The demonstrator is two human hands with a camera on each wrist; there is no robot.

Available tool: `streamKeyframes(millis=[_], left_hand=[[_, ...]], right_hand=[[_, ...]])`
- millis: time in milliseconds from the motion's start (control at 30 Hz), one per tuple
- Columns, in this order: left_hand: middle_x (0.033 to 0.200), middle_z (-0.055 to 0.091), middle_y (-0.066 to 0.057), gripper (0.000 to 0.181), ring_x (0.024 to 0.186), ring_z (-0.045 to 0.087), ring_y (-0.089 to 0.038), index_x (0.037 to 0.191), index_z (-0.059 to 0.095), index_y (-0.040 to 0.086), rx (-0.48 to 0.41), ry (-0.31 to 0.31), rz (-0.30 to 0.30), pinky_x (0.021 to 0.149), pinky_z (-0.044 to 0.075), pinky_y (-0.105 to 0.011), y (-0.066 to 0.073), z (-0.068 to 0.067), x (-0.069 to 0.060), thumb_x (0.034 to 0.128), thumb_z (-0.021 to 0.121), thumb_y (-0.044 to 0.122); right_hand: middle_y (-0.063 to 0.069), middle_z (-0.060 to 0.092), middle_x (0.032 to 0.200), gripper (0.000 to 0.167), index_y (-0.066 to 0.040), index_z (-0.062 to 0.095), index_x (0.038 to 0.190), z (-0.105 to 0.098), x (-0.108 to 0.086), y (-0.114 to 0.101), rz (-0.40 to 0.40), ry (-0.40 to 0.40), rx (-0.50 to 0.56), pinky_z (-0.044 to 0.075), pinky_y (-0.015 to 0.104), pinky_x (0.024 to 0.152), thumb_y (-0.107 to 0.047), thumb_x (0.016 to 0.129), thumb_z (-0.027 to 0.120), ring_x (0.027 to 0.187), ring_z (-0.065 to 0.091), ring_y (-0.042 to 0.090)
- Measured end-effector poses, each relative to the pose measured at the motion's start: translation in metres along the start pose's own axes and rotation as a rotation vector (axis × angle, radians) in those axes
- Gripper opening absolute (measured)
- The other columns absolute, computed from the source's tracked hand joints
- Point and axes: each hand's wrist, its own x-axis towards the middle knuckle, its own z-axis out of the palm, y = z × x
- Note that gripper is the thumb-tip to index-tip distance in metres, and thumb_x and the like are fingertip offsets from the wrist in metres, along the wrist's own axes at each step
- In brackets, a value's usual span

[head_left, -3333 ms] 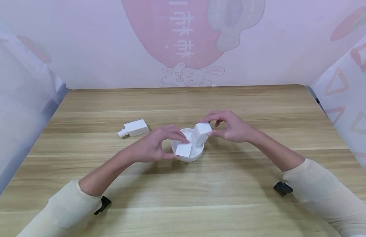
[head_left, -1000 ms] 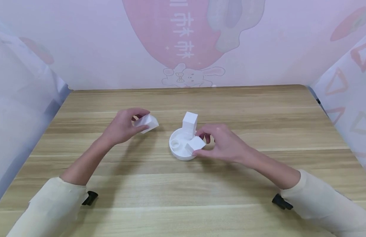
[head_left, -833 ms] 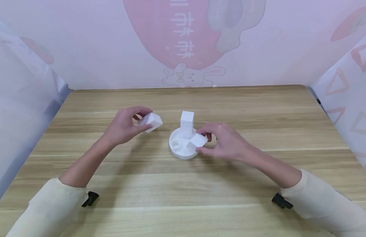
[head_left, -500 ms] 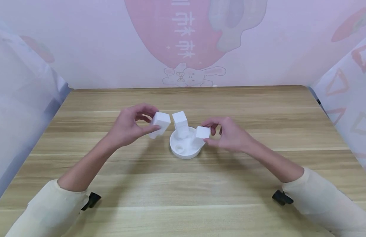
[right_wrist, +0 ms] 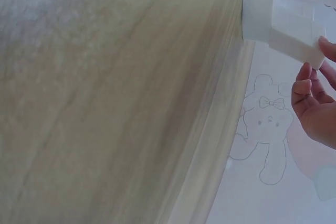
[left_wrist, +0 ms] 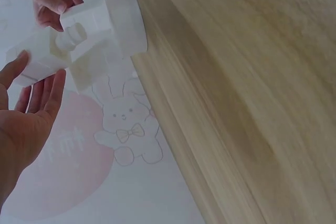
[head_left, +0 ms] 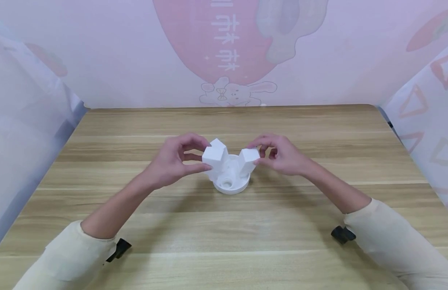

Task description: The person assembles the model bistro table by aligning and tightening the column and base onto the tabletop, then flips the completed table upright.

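Note:
A round white base (head_left: 232, 189) with a ring-shaped hole at its front stands on the table. My left hand (head_left: 173, 161) pinches a white block (head_left: 214, 156) over the base's left side; in the left wrist view this block (left_wrist: 39, 56) has a threaded neck (left_wrist: 72, 36) facing the base (left_wrist: 123, 17). Behind it, partly hidden, another white block (head_left: 218, 143) stands in the base. With thumb and fingers my right hand (head_left: 285, 157) grips a third white block (head_left: 248, 157) on the base's right side. The right wrist view shows this block (right_wrist: 298, 35) against the base (right_wrist: 258, 6).
The wooden table (head_left: 224, 233) spreads around the base. A pale wall covering (head_left: 119, 52) with pink prints and a rabbit drawing rises behind the table's far edge. Black objects (head_left: 119, 249) sit at both forearms by the sleeves.
My left hand has carried its block, earlier lying at the left, rightward to the base. My right hand has shifted slightly up with its block; the base has turned, bringing its hole to the front.

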Motion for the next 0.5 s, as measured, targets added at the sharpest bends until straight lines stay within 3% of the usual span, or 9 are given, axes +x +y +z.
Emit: streamKeyframes(millis=[200,300,500], left_hand=[[0.121,0.066,-0.023,0.048,0.103,0.07,-0.021,0.121,0.064,-0.014,-0.065,-0.052,0.017,0.089,0.06,-0.039,-0.004,0.012,0.001,0.0762,0.079,-0.022],[0.119,0.066,-0.023,0.044,0.104,0.07,-0.029,0.118,0.065,-0.013,-0.067,-0.073,0.004,0.089,0.06,-0.038,-0.008,0.019,0.0,0.0768,0.079,-0.021],[0.117,0.066,-0.023,0.041,0.108,0.066,-0.037,0.112,0.066,-0.01,0.028,-0.094,0.034,0.09,0.06,-0.036,-0.02,0.028,0.0,0.0754,0.081,-0.019]], right_hand=[[0.013,0.068,0.105,0.033,0.003,0.074,0.117,-0.001,0.001,0.001,-0.007,-0.001,-0.002,0.044,0.025,0.059,0.007,0.084,0.079,0.085,0.057,0.024],[0.012,0.069,0.106,0.033,0.003,0.074,0.117,-0.002,0.001,0.002,-0.012,-0.005,-0.009,0.044,0.025,0.059,0.006,0.085,0.079,0.085,0.057,0.025],[0.012,0.07,0.107,0.031,0.002,0.075,0.117,-0.002,0.001,0.003,-0.01,-0.016,-0.005,0.045,0.025,0.057,0.003,0.086,0.079,0.084,0.058,0.024]])
